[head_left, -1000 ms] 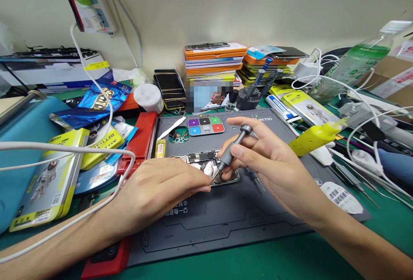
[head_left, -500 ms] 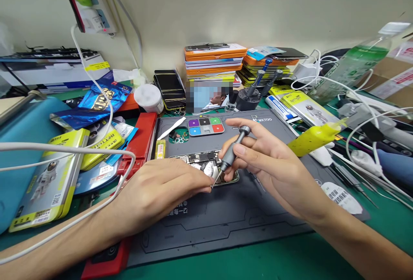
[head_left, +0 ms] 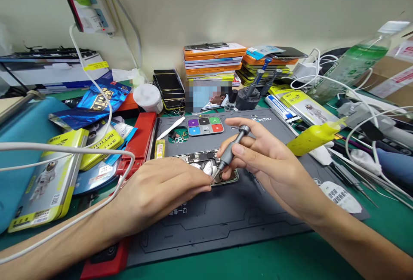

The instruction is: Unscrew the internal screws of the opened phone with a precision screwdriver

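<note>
An opened phone [head_left: 206,157] lies on the grey work mat [head_left: 206,230], its inner boards and parts exposed. Bent over its left part and near edge is my left hand [head_left: 164,181], fingers together and closed against the phone; the fingertips are partly hidden. My right hand [head_left: 271,155] grips a small dark grey screwdriver [head_left: 228,155] at a slant between thumb and fingers. The screwdriver's thin tip reaches the phone's near edge, right beside my left fingertips. Below my right palm a thin metal tool shows in part.
A coloured screw tray [head_left: 205,126] and a white spudger [head_left: 172,127] lie behind the phone. Farther back stands a screwdriver holder [head_left: 248,99]. Battery boxes [head_left: 48,181] and a red tool [head_left: 138,142] crowd the left. A yellow bottle [head_left: 314,138] is at right; a white cable [head_left: 127,176] crosses my left forearm.
The screwdriver has shifted very slightly left with my right hand, its tip still at the phone's near edge. My left hand keeps nearly the same place.
</note>
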Available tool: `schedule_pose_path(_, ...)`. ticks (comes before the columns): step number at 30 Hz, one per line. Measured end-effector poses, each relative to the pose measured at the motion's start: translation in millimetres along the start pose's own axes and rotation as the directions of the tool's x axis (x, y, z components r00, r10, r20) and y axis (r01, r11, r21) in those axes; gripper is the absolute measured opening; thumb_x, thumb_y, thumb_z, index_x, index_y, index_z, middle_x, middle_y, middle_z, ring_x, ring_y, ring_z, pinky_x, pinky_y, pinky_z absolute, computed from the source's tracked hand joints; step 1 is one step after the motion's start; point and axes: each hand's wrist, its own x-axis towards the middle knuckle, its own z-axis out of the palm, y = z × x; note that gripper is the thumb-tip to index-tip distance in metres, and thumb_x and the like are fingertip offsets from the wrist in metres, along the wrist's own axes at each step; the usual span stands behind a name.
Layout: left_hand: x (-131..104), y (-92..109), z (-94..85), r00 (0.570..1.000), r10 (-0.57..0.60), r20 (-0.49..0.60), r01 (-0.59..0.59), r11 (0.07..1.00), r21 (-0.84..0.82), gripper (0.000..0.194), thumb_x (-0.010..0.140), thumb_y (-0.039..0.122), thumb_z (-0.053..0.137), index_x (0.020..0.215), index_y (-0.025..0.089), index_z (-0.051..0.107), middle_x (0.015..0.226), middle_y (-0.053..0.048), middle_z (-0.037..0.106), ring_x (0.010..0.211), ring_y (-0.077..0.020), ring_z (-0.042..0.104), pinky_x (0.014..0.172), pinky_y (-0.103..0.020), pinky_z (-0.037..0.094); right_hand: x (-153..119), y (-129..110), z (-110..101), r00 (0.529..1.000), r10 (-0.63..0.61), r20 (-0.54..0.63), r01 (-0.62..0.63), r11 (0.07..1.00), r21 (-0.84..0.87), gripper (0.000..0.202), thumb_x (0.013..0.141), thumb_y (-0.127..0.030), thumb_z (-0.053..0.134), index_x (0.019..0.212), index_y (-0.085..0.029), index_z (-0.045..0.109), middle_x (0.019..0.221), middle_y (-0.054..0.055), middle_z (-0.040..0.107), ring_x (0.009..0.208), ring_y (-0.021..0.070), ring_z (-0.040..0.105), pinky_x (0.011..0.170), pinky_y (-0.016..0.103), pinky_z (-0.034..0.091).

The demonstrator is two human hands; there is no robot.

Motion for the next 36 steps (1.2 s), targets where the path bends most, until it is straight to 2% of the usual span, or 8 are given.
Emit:
schedule_pose_path(15,1.2,-0.8,-1.6,1.000,0.012,0.020,-0.011,0.999,-0.032,0.015,0.112,0.013,0.061,0.120,0.011,0.074,0.109,-0.006,0.084,0.098,-0.0142,0.078,0.093,-0.022,0.057,0.0,-0.7,1.1,0.999,0.033,0.008,-0.033,0.999,-0.015,0.037,0.105,-0.026,0.066,0.139,-0.026,0.052,0.100,0.003,0.078,0.075,0.0164,0.078,0.076,0.029,0.063)
schedule_pose_path(21,0.8,0.3,-1.1,0.999,-0.032,0.021,0.032,0.999,0.013,0.015,0.112,0.014,0.061,0.120,0.013,0.073,0.107,-0.005,0.083,0.097,-0.0151,0.077,0.089,-0.024,0.056,0.7,-2.9,-0.5,0.998,0.042,-0.035,-0.041,0.999,0.024,0.038,0.103,-0.026,0.066,0.140,-0.025,0.054,0.097,0.003,0.076,0.072,0.0170,0.076,0.074,0.032,0.063)
schedule_pose_path(26,-0.8,-3.3,3.5,0.987,-0.154,0.046,0.150,0.985,0.081,0.015,0.113,0.017,0.059,0.118,0.016,0.074,0.101,-0.004,0.081,0.087,-0.0169,0.076,0.080,-0.028,0.055,1.1,-4.1,-0.2,0.978,-0.144,-0.154,0.127,0.985,-0.114,0.044,0.103,-0.027,0.063,0.145,-0.028,0.048,0.098,0.003,0.075,0.077,0.0179,0.071,0.072,0.033,0.063)
schedule_pose_path(29,-1.9,-5.6,5.9,0.985,-0.161,0.059,0.154,0.982,0.110,0.015,0.112,0.018,0.059,0.116,0.017,0.073,0.098,-0.004,0.080,0.086,-0.0195,0.075,0.078,-0.031,0.054,0.9,-4.0,-1.4,0.948,-0.239,-0.213,0.185,0.952,-0.245,0.042,0.105,-0.027,0.058,0.145,-0.030,0.045,0.097,0.003,0.073,0.075,0.0194,0.069,0.068,0.035,0.063)
schedule_pose_path(31,-1.8,-5.8,6.5,0.984,-0.159,0.074,0.149,0.981,0.122,0.014,0.112,0.018,0.060,0.115,0.017,0.073,0.097,-0.004,0.079,0.086,-0.0206,0.074,0.079,-0.033,0.054,-0.9,-2.6,-3.9,0.924,-0.331,-0.193,0.231,0.883,-0.409,0.041,0.107,-0.027,0.059,0.145,-0.032,0.045,0.099,0.003,0.071,0.077,0.0200,0.069,0.069,0.037,0.063)
schedule_pose_path(32,-1.4,-5.6,6.5,0.984,-0.158,0.082,0.147,0.981,0.128,0.014,0.111,0.018,0.060,0.114,0.017,0.073,0.096,-0.004,0.079,0.086,-0.0209,0.074,0.079,-0.034,0.054,-2.2,-1.3,-5.6,0.906,-0.394,-0.154,0.268,0.816,-0.513,0.041,0.108,-0.027,0.060,0.146,-0.033,0.046,0.102,0.004,0.071,0.082,0.0211,0.070,0.073,0.038,0.064)
schedule_pose_path(34,-0.3,-4.8,6.0,0.983,-0.155,0.100,0.140,0.980,0.143,0.013,0.111,0.018,0.060,0.111,0.016,0.073,0.095,-0.005,0.078,0.084,-0.0212,0.072,0.077,-0.034,0.053,-5.3,2.0,-8.9,0.866,-0.501,-0.006,0.357,0.625,-0.694,0.047,0.108,-0.025,0.060,0.151,-0.035,0.046,0.115,0.007,0.071,0.095,0.0246,0.072,0.083,0.042,0.064)
schedule_pose_path(36,1.0,-3.9,5.4,0.984,-0.135,0.118,0.116,0.982,0.151,0.012,0.111,0.017,0.060,0.111,0.015,0.072,0.095,-0.005,0.077,0.084,-0.0215,0.071,0.077,-0.035,0.053,-7.5,5.5,-11.6,0.836,-0.526,0.155,0.427,0.449,-0.785,0.053,0.109,-0.022,0.057,0.157,-0.038,0.042,0.130,0.009,0.069,0.105,0.0270,0.073,0.090,0.045,0.063)
